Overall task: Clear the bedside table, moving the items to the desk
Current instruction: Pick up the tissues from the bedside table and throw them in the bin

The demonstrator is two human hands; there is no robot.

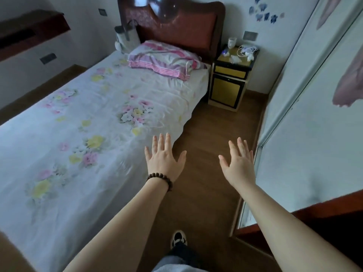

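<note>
The bedside table [228, 78], yellow with dark trim, stands far ahead to the right of the bed's headboard. On its top are a white cup [231, 43], a tangle of white cable with a charger [247, 51], a crumpled tissue [235, 59] and a small blue-white item [225, 52]. My left hand [164, 159], a bead bracelet on its wrist, is stretched out flat over the bed's edge, fingers apart and holding nothing. My right hand [238, 163] is also spread and holding nothing, over the floor. Both are far from the table.
A bed [82, 122] with a floral sheet and a pink striped pillow [163, 59] fills the left. A narrow strip of wooden floor [212, 138] runs between bed and white wardrobe doors [306, 118] to the table. A dark wooden edge [294, 218] is at lower right.
</note>
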